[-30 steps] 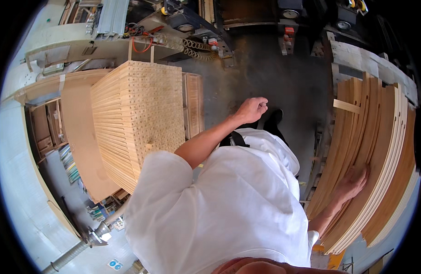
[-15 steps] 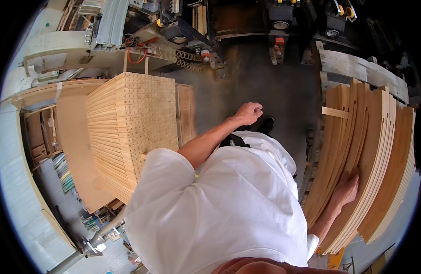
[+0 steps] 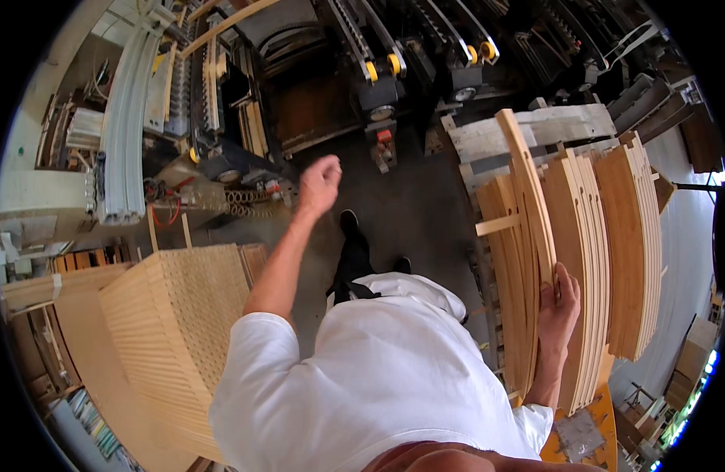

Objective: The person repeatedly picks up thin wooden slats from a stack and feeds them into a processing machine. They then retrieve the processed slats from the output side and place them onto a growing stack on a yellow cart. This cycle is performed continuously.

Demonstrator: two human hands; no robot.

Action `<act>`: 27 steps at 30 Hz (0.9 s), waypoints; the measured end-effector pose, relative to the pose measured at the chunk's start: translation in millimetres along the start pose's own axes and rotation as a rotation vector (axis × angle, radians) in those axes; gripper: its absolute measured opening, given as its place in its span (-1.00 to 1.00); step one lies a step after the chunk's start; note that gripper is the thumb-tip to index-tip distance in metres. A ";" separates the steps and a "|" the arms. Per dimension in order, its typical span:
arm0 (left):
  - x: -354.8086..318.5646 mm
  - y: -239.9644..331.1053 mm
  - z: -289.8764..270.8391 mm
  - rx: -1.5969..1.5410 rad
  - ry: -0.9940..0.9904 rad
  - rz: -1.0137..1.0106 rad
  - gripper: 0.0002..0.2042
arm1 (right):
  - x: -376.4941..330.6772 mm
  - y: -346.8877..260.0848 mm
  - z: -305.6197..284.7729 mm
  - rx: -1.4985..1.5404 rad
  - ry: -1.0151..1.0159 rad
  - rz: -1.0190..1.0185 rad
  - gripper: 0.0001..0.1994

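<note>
My right hand [image 3: 560, 303] grips the near end of a long, curved wooden slat [image 3: 530, 189]. The slat's far end is raised above the stacked slats, and small slots show along it. Under and beside it stand curved wooden slats [image 3: 500, 315] in a stack, with another stack [image 3: 575, 275] just to the right. Out in front at the left, my left hand [image 3: 320, 185] is raised over the floor, its fingers loosely curled and a little blurred. Nothing shows in it.
At left stands a large stack of pale slats [image 3: 197, 315] with drilled ends. Dark machines with yellow rollers [image 3: 382, 69] line the far side. A whitish pallet board [image 3: 547, 124] lies behind the right stacks, and a short wooden strip [image 3: 496, 225] juts out from them.
My right hand has lifted one curved slat from the right stack. My left hand has swung forward and left. The view has turned to the right, and a foot has stepped forward.
</note>
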State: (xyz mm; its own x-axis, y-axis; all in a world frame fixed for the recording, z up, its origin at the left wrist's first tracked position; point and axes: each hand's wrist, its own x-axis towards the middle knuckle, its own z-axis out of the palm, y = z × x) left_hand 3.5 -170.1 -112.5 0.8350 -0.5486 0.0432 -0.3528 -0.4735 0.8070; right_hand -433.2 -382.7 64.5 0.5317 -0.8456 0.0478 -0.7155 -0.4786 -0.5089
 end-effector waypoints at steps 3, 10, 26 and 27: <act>112.6 -25.5 -42.0 0.136 0.199 0.203 -0.75 | 18.8 -41.5 17.8 -0.051 0.005 -0.042 -0.60; 384.7 -49.9 -139.8 0.686 0.232 0.112 -0.44 | 78.4 -154.4 70.7 -0.077 0.031 -0.130 -0.59; 421.7 -47.4 -135.1 0.490 -0.198 0.299 -0.74 | 319.9 -379.3 193.5 -0.066 -0.121 -0.746 -0.59; 389.3 -29.9 -131.3 0.509 -0.321 0.193 -0.73 | 341.5 -395.5 213.7 -0.056 -0.149 -0.796 -0.59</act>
State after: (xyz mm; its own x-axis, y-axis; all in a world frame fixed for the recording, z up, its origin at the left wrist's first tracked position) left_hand 394.6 -279.0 -42.5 0.5957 -0.7990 -0.0820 -0.7073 -0.5702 0.4180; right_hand 128.2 -431.6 98.4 0.9429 -0.2079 0.2602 -0.1167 -0.9380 -0.3264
